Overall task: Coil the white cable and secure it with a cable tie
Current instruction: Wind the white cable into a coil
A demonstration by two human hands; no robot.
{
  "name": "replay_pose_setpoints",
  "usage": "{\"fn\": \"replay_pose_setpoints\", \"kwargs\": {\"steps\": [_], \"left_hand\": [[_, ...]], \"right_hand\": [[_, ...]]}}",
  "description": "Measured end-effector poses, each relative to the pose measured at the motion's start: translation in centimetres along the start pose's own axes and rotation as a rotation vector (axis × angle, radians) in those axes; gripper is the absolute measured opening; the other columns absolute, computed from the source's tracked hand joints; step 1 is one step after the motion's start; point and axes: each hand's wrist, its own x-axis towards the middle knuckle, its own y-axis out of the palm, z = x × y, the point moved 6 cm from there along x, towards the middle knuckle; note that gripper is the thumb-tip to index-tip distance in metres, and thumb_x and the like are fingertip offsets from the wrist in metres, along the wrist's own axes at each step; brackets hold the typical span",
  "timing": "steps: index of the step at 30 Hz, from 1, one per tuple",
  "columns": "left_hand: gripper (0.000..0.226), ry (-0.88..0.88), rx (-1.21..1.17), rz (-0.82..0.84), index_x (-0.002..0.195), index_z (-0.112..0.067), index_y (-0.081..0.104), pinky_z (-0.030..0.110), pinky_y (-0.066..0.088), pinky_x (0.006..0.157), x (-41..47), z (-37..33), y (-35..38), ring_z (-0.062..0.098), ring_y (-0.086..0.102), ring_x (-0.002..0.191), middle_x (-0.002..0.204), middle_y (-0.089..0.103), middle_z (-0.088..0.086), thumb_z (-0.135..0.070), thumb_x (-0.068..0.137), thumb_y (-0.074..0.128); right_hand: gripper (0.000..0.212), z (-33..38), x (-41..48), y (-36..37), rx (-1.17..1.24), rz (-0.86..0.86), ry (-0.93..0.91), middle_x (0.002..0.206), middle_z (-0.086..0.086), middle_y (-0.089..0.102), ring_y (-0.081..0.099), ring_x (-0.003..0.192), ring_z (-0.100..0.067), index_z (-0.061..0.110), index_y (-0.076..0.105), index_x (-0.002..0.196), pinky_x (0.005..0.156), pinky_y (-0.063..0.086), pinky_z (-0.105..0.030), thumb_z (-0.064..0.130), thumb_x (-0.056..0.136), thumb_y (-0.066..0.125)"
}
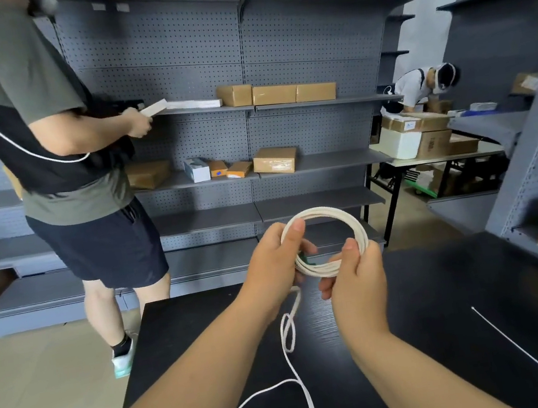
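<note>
I hold the white cable wound into several round loops above the black table. My left hand grips the coil's left side, thumb pressed on top. My right hand pinches the coil's lower right part. A small green piece shows between my hands at the coil. The loose end of the cable hangs down from my left hand, twists once and trails over the table toward me. A thin white cable tie lies flat on the table at the right, apart from both hands.
A person in a grey shirt stands at the left by the table corner, facing grey pegboard shelves with cardboard boxes. Another person bends over boxes on a far table at the right. A grey shelf unit stands close on the right.
</note>
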Motion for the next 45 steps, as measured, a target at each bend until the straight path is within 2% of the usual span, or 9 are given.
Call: {"fn": "replay_pose_setpoints", "kwargs": {"steps": [5, 9, 15, 19, 23, 26, 36, 41, 45], "left_hand": [[0.04, -0.096, -0.019, -0.063, 0.091, -0.016, 0.055, 0.025, 0.044, 0.068, 0.4, 0.6, 0.1, 0.014, 0.053, 0.073, 0.085, 0.06, 0.0, -0.053, 0.091, 0.04], [0.045, -0.21, -0.277, -0.093, 0.079, -0.011, 0.054, 0.031, 0.042, 0.051, -0.2, 1.2, 1.3, 0.021, 0.05, 0.053, 0.063, 0.056, 0.004, -0.053, 0.091, 0.042], [0.035, 0.107, 0.053, -0.394, 0.078, -0.009, 0.047, 0.024, 0.037, 0.055, 0.0, -0.4, -1.3, 0.015, 0.046, 0.056, 0.058, 0.046, -0.001, -0.039, 0.095, 0.041], [0.03, 0.301, 0.434, -0.263, 0.083, -0.012, 0.044, 0.028, 0.025, 0.055, 0.6, -1.9, -2.4, 0.021, 0.044, 0.065, 0.063, 0.044, -0.004, -0.04, 0.092, 0.044], [0.031, 0.321, 0.845, 0.03, 0.092, -0.012, 0.045, 0.029, 0.02, 0.056, 1.5, -2.3, -1.6, 0.02, 0.044, 0.073, 0.077, 0.049, 0.0, -0.043, 0.091, 0.046], [0.034, 0.378, 0.88, 0.18, 0.089, -0.013, 0.046, 0.025, 0.03, 0.057, 1.8, -2.2, -1.5, 0.018, 0.045, 0.07, 0.076, 0.051, 0.0, -0.046, 0.09, 0.044], [0.028, 0.247, 0.472, -0.082, 0.072, -0.024, 0.055, 0.014, 0.039, 0.061, 1.3, -0.7, -2.4, 0.001, 0.053, 0.063, 0.067, 0.062, -0.008, -0.044, 0.089, 0.048], [0.056, 0.056, 0.602, 0.067, 0.075, -0.011, 0.065, 0.028, 0.045, 0.067, 1.7, 0.1, -2.4, 0.008, 0.057, 0.061, 0.066, 0.068, -0.002, -0.057, 0.09, 0.036], [0.047, -0.066, 0.475, 0.201, 0.076, -0.012, 0.063, 0.02, 0.046, 0.063, 1.2, 0.6, -2.7, 0.009, 0.06, 0.061, 0.074, 0.069, 0.004, -0.054, 0.089, 0.045]], "right_hand": [[0.023, 0.4, -0.4, 0.2, 0.066, -0.026, -0.021, 0.073, -0.017, 0.061, 0.05, 0.037, -0.004, 0.013, 0.04, 0.084, 0.038, 0.039, -0.012, 0.025, 0.1, 0.03], [0.022, 0.4, -0.6, 0.3, 0.053, -0.031, -0.025, 0.074, -0.007, 0.061, 0.056, 0.051, -0.007, 0.009, 0.043, 0.091, 0.044, 0.04, -0.009, 0.025, 0.1, 0.032], [0.022, 0.0, 0.1, 1.2, -0.06, 0.138, 0.002, 0.068, -0.005, 0.059, 0.056, 0.061, -0.018, 0.014, 0.048, 0.081, 0.061, 0.046, -0.032, 0.028, 0.096, 0.044], [0.005, 0.7, 2.0, 0.9, -0.235, 0.307, -0.08, 0.076, 0.004, 0.06, 0.058, 0.071, -0.019, 0.022, 0.054, 0.089, 0.068, 0.047, -0.036, 0.026, 0.089, 0.055], [0.018, 3.2, 3.1, 1.7, -0.474, 0.602, -0.247, 0.091, 0.01, 0.059, 0.055, 0.082, -0.01, 0.026, 0.049, 0.108, 0.072, 0.043, -0.026, 0.029, 0.091, 0.053], [0.011, 3.9, 2.8, 2.6, -0.642, 0.759, -0.332, 0.079, 0.005, 0.055, 0.051, 0.072, -0.015, 0.021, 0.049, 0.092, 0.065, 0.042, -0.035, 0.028, 0.096, 0.042], [0.019, 3.2, 1.5, 2.3, -0.501, 0.473, -0.371, 0.068, 0.008, 0.045, 0.044, 0.064, -0.016, 0.013, 0.043, 0.088, 0.058, 0.032, -0.032, 0.026, 0.099, 0.034], [0.019, 2.9, 1.6, 1.6, -0.475, 0.352, -0.384, 0.07, 0.005, 0.046, 0.047, 0.068, -0.02, 0.01, 0.045, 0.09, 0.058, 0.033, -0.033, 0.024, 0.099, 0.035], [0.021, 2.9, 2.2, 1.0, -0.461, 0.288, -0.364, 0.071, 0.004, 0.048, 0.047, 0.067, -0.016, 0.01, 0.045, 0.091, 0.055, 0.035, -0.025, 0.026, 0.099, 0.034]]}}
